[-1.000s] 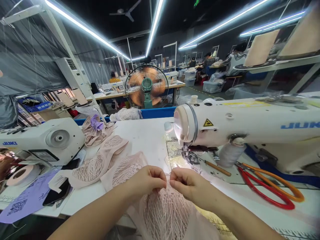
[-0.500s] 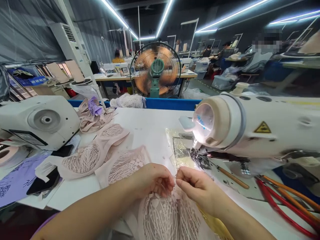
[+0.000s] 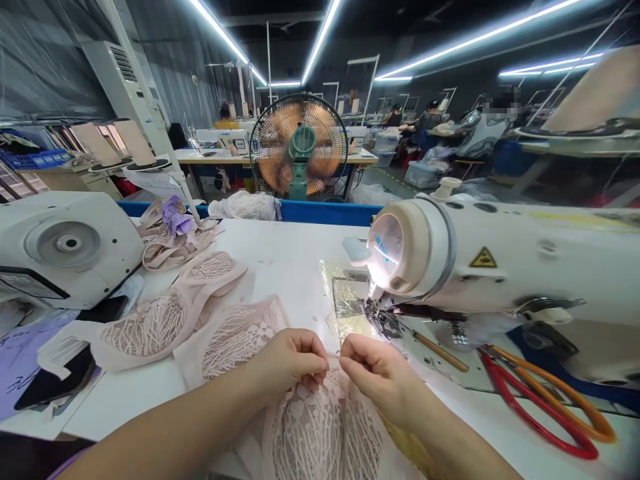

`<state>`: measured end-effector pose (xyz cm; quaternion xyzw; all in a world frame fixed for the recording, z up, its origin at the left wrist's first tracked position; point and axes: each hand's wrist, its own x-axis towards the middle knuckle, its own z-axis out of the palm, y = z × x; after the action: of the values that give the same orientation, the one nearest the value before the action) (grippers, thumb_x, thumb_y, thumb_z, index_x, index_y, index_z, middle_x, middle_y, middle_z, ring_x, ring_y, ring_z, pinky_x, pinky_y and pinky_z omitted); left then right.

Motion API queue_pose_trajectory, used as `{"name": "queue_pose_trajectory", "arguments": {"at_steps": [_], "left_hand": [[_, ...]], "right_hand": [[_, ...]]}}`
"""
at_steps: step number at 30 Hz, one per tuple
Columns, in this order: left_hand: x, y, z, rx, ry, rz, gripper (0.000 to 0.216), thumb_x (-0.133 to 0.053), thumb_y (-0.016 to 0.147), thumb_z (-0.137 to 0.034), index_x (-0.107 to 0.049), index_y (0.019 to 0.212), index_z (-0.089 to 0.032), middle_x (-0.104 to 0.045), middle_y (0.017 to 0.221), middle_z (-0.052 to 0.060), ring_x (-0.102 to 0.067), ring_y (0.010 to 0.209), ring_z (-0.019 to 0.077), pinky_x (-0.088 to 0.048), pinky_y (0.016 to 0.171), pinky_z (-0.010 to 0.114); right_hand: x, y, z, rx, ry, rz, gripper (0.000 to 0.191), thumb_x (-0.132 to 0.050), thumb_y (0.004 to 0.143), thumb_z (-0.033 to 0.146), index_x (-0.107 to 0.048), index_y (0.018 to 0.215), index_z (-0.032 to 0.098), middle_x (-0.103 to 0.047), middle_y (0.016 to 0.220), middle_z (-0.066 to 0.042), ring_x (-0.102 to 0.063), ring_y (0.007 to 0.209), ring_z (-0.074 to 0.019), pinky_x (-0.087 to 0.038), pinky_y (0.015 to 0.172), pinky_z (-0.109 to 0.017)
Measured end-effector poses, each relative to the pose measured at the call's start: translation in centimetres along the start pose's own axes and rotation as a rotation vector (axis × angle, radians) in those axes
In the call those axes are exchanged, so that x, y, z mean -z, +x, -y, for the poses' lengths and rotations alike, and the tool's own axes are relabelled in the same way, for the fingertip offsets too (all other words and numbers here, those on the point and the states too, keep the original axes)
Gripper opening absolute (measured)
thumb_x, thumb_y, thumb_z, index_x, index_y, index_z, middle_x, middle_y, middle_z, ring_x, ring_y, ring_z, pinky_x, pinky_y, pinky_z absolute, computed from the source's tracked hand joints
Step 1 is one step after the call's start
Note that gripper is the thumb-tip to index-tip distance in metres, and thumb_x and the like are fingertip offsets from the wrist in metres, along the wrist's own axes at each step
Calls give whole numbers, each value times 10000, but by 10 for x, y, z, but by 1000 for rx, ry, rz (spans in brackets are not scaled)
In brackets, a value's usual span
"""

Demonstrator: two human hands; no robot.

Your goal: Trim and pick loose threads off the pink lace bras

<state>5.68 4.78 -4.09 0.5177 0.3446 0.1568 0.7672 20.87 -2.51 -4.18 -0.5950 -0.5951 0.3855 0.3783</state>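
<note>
A pale pink lace bra [image 3: 306,437] hangs toward me at the bottom middle, its upper edge raised near the table. Thumb and finger of my left hand [image 3: 295,363] pinch at this edge. Just to the right, my right hand [image 3: 375,373] is closed in a pinch on the same edge, fingertips a small gap from the left ones. What exactly lies between the fingertips is partly hidden. More lace bra pieces [image 3: 235,337] lie flat to the left of my hands. The sewing machine's lit needle head [image 3: 395,247] stands beyond my right hand.
Red-and-orange-handled scissors [image 3: 545,407] and a wooden-handled tool [image 3: 440,350] lie at the right. A second machine [image 3: 70,243] stands at the left, near a dark phone [image 3: 60,380] and purple paper [image 3: 20,363]. A large fan [image 3: 300,143] stands beyond the table; people sit farther back.
My left hand's fingers have gone from loosely curled to a thumb-and-finger pinch on the bra's edge. My right hand stays pinched. The whole view has turned slightly right.
</note>
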Motion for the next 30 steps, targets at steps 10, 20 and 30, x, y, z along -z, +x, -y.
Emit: {"name": "queue_pose_trajectory", "arguments": {"at_steps": [10, 20, 30], "left_hand": [[-2, -8, -8, 0, -122, 30, 151, -551, 641, -250, -549, 596, -106, -560, 583, 32, -530, 528, 107, -445, 511, 241], [0, -9, -1, 9, -121, -30, 218, -674, 622, -297, -601, 624, -92, -566, 594, 28, -528, 514, 94, -426, 477, 212], [-8, -14, 3, -37, -377, -75, 296, -784, 527, -280, -658, 725, -100, -614, 701, 48, -568, 688, 132, -422, 595, 238]], "right_hand": [[-9, 1, -2, 56, 9, -44, 191, -379, 810, 205, -351, 621, 196, -287, 541, 69, -295, 479, -82, -262, 434, -200], [-10, -9, -1, 306, -425, -354, 261, -365, 873, 235, -354, 614, 200, -338, 535, 48, -333, 484, -104, -273, 457, -213], [-25, -9, -1, 590, -882, -470, 287, -391, 847, 111, -474, 579, 170, -408, 513, 3, -320, 478, -126, -166, 476, -254]]}}
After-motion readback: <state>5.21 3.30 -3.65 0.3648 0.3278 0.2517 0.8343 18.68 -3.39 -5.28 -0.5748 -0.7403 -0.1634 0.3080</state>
